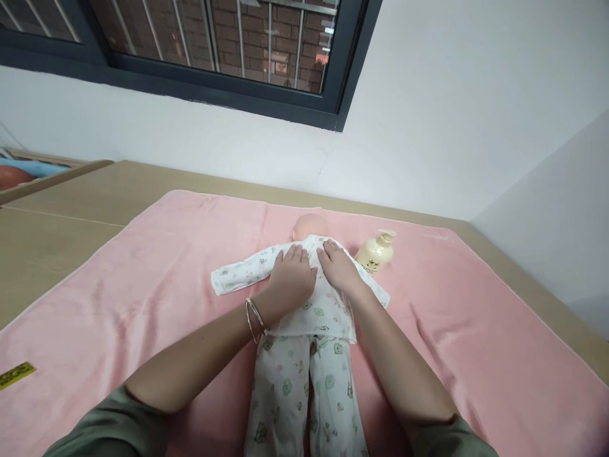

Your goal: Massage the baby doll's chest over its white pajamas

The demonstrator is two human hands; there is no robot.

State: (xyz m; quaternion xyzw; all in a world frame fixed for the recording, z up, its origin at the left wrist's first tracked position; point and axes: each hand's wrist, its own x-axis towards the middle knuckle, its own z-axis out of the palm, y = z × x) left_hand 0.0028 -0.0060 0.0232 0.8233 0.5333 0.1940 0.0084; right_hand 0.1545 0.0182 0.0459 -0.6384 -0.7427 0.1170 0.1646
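A baby doll in a white printed top (323, 317) and matching trousers (283, 387) lies stretched out, its bald head (309, 226) at the far end. Both sleeves spread out sideways. My left hand (294, 276), with two bangles (255, 319) at the wrist, rests flat on the upper left of the top, fingers extended. Beside it, my right hand (340, 270) lies flat on the upper right, its fingers pointing towards the head. Which way the doll's face is turned cannot be made out. Past the right sleeve stands a cream pump bottle (375, 252).
A pink blanket (157, 304) with soft creases covers much of the wooden surface (71, 216). Near its left edge lies a yellow and black label (16, 376). Behind rise a white wall (404, 146) and a dark-framed barred window (238, 95).
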